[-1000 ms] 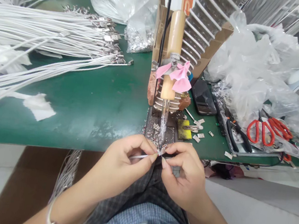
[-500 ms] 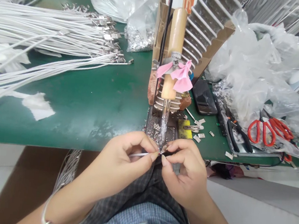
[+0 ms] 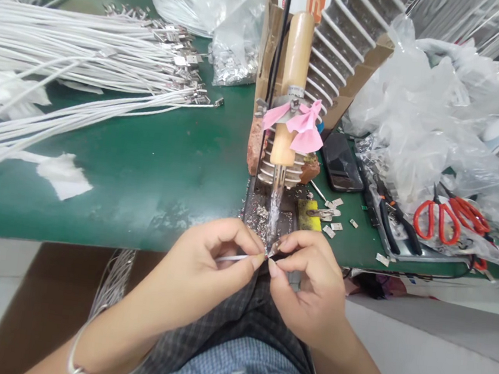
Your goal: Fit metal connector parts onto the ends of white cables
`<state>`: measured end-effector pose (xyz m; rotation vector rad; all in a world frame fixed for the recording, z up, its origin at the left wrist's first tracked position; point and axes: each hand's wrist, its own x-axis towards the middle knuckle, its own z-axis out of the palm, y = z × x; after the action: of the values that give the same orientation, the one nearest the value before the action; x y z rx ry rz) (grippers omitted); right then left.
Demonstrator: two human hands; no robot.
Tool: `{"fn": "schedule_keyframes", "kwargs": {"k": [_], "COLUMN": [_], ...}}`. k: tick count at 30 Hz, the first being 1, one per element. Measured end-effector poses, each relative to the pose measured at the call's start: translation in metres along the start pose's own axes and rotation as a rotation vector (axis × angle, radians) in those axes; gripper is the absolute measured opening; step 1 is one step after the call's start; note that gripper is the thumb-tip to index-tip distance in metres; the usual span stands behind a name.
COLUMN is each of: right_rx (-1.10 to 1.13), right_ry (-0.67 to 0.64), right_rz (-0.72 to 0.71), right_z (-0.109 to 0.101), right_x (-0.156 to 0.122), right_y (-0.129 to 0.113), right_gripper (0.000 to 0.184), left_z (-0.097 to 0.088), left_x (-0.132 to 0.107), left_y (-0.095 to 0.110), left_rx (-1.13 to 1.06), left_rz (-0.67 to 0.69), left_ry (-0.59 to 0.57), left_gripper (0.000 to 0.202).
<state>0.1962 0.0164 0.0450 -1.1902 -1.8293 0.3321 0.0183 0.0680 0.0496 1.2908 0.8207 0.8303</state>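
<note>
At the near edge of the green table (image 3: 143,175), your left hand (image 3: 204,266) pinches a thin white cable (image 3: 231,258) between thumb and forefinger, and your right hand (image 3: 306,283) pinches a small metal connector (image 3: 273,249) at the cable's end, the two grips almost touching. Just above the grips hangs the tip of the soldering iron (image 3: 293,84), its wooden handle tied with a pink bow. Far to the left of your grips lies a bundle of white cables (image 3: 87,66), and well to their right red scissors (image 3: 435,220) rest.
</note>
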Motion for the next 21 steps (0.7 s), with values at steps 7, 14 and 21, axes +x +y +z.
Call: {"fn": "schedule_keyframes", "kwargs": {"k": [7, 14, 21], "right_rx": [-0.020, 0.004, 0.017], "right_ry": [-0.018, -0.013, -0.031], "right_rz": [-0.009, 0.008, 0.012], "right_z": [-0.0005, -0.0018, -0.0024], "right_x": [-0.0010, -0.0030, -0.0020], "right_y": [0.0002, 0.0006, 0.0012], "right_gripper": [0.010, 0.013, 0.012], "left_z": [-0.0006, -0.0003, 0.0009], "left_x": [0.0008, 0.0012, -0.0007], "left_y": [-0.0025, -0.0014, -0.0012], "left_rx": [-0.030, -0.032, 0.067], "left_rz": [-0.075, -0.079, -0.005], "left_ry": [-0.033, -0.035, -0.030], "left_gripper": [0.008, 0.007, 0.011]}}
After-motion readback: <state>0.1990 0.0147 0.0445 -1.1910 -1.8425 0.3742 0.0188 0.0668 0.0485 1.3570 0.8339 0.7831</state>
